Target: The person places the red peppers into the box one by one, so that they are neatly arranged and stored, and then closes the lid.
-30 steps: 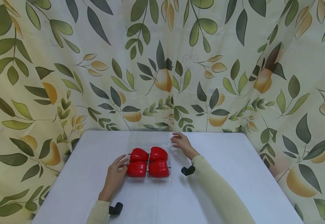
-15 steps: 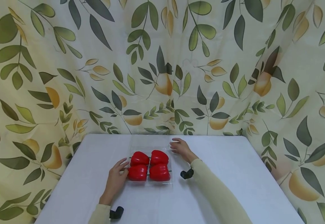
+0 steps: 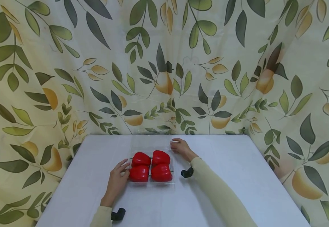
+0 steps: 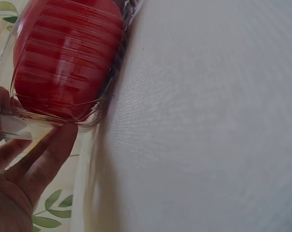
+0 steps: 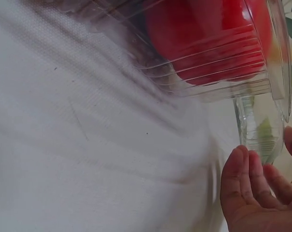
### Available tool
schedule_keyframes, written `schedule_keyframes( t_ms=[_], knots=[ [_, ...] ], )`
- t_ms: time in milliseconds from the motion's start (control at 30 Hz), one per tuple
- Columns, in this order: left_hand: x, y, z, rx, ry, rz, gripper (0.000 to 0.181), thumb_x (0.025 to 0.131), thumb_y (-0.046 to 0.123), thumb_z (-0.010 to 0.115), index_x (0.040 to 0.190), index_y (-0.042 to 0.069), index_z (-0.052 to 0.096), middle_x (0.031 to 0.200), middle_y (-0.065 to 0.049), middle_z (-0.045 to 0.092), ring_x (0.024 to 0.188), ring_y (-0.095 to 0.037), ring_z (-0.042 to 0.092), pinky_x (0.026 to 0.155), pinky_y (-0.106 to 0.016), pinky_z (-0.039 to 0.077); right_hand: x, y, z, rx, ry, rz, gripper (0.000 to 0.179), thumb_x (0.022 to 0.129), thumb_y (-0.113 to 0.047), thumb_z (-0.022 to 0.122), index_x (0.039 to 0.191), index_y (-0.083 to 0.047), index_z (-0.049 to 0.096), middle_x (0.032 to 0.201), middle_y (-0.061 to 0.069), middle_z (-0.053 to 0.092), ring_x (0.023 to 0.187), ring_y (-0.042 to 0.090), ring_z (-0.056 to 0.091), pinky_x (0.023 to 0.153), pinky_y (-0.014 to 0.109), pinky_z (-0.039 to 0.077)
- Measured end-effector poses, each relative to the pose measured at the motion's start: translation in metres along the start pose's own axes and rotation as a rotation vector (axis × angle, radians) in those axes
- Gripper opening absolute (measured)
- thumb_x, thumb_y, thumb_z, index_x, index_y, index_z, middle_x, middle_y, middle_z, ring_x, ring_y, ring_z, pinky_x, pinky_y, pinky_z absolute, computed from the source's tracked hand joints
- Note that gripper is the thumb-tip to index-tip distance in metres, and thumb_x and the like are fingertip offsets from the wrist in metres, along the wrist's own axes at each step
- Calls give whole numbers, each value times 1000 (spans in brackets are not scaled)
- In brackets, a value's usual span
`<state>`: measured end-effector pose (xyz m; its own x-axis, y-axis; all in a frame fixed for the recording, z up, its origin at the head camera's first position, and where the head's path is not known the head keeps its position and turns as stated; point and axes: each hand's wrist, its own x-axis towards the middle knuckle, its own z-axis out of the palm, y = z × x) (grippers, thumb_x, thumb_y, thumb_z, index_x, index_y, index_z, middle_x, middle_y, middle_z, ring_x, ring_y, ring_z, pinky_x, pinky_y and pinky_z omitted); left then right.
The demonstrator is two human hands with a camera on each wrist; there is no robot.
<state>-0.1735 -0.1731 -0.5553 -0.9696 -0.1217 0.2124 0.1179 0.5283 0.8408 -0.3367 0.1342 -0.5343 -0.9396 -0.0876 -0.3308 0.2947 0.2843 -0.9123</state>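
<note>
A clear plastic clamshell box (image 3: 173, 181) stands on the white table, its lid (image 3: 150, 142) folded back toward the curtain. Several red bell peppers (image 3: 161, 173) fill its tray in two rows. My left hand (image 3: 117, 178) grips the tray's left side. In the left wrist view, fingertips (image 4: 71, 129) press the ribbed wall beside a red pepper (image 4: 63, 63), the rim lying between thumb and fingers. At the lid's right edge is my right hand (image 3: 182, 148); in the right wrist view its loosely bent fingers (image 5: 232, 166) meet the lid, with the thumb held apart.
A white-covered table (image 3: 224, 176) surrounds the box. Behind and at both sides hangs a curtain (image 3: 227, 63) printed with leaves and fruit. Black wrist mounts (image 3: 187, 172) sit below the pale sleeves (image 3: 221, 195).
My right hand has drifted slightly left, closer to the lid's edge. The left hand, the box and the peppers stay in place; the head view bobs a little.
</note>
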Motion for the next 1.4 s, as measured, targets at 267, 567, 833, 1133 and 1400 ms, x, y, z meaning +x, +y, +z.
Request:
schedule_keyframes(
  t_ms=[267,567,833,1133,1400],
  knots=[
    [0,-3,0,6,11,21,35,92,10,62,127,7,66,143,-6,55,105,-26,69,75,-27,61,3,-4,2,43,8,2,48,98,-28,58,141,-9,48,131,18,60,110,28,65,99,38,55],
    [1,0,-3,-4,-12,20,36,94,12,61,129,10,65,145,-4,54,107,-24,69,78,-29,61,1,-7,2,31,-15,-15,50,98,-22,57,144,-8,43,129,18,61,108,27,65,102,40,53],
    [1,0,-3,0,-27,-16,37,94,16,61,131,12,64,146,-2,53,110,-23,68,79,-28,61,1,-9,1,23,-15,-17,51,97,-20,56,145,-9,43,131,18,60,112,29,64,103,41,52],
    [0,0,-3,4,-28,-11,38,93,15,61,131,12,64,146,-2,53,109,-23,67,78,-28,61,-1,-8,-1,91,-15,-30,52,98,-16,56,147,-8,41,130,19,60,112,29,64,100,40,54],
    [1,-4,-1,-5,1,44,33,93,10,61,125,7,67,143,-6,55,105,-26,70,77,-29,61,-3,-12,-1,122,2,-87,52,97,-11,57,146,-6,41,137,20,56,115,30,63,99,40,54]
  ],
)
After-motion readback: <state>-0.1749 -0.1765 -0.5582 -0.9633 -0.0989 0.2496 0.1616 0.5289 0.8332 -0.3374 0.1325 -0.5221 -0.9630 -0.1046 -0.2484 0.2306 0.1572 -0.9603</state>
